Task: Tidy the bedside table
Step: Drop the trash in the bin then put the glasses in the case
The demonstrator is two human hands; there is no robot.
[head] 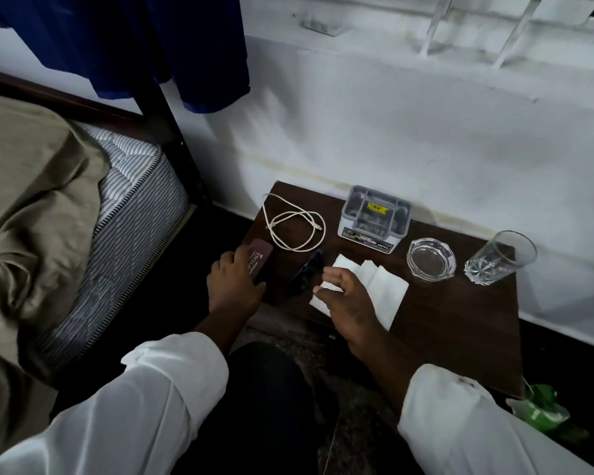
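Desk: Hands first — what does each one have?

Photographer: Left hand (234,279) is closed around one maroon spectacle case (259,260) at the near left edge of the dark wooden bedside table (460,320). Right hand (343,296) hovers with fingers spread and loose, gripping nothing, over the near corner of the white tissues (381,286).

Desk: Count the rest for me.

Photographer: One pair of dark sunglasses (306,270), lying between the two hands, just right of the case. One white cable (294,224), loosely coiled, just beyond the left hand's grip. One grey-and-white plastic organiser box (374,217), beyond the right hand against the wall (426,132). One clear glass ashtray (431,258) and one clear drinking glass (501,257), both further right of the right hand, upright, near each other but apart. How many tissues lie in the spread, I cannot tell.

Desk: Anything inside the containers?

Photographer: Ashtray and glass look clear through to the bottom. The box has several compartments with a yellow label across the top; its contents are too dark to make out.

Desk: Setting?

Photographer: One bed (83,217) sits left of the left hand. Both white sleeves (158,389) fill the foreground.
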